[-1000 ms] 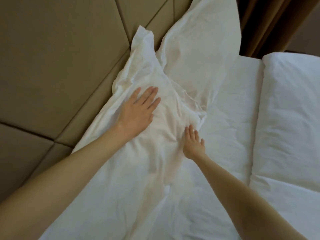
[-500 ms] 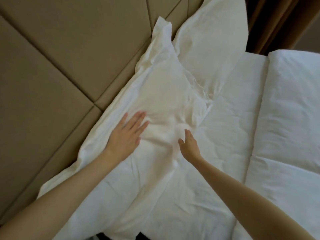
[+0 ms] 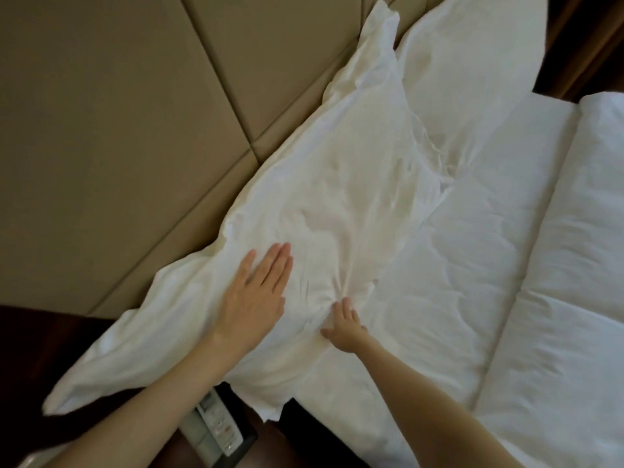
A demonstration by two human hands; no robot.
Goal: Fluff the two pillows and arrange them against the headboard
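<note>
Patting step: the near pillow (image 3: 337, 197) is pressed flat and smoothed.
Left hand (image 3: 256, 295): fingers are spread wide, nothing is held.
Right hand (image 3: 344, 327): fingers are pushed in, no cloth is gripped.
Place: both pillows are leaned on the headboard (image 3: 118, 113).
Next: the far pillow (image 3: 472, 62) probably needs straightening.

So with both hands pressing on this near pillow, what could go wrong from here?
1. The wrinkled white near pillow overhangs the mattress edge above a dark bedside stand; pushing could slide it off.
2. The right hand bunches fabric, possibly leaving creases.
3. The left hand presses flat, which may compress rather than fluff.
</note>
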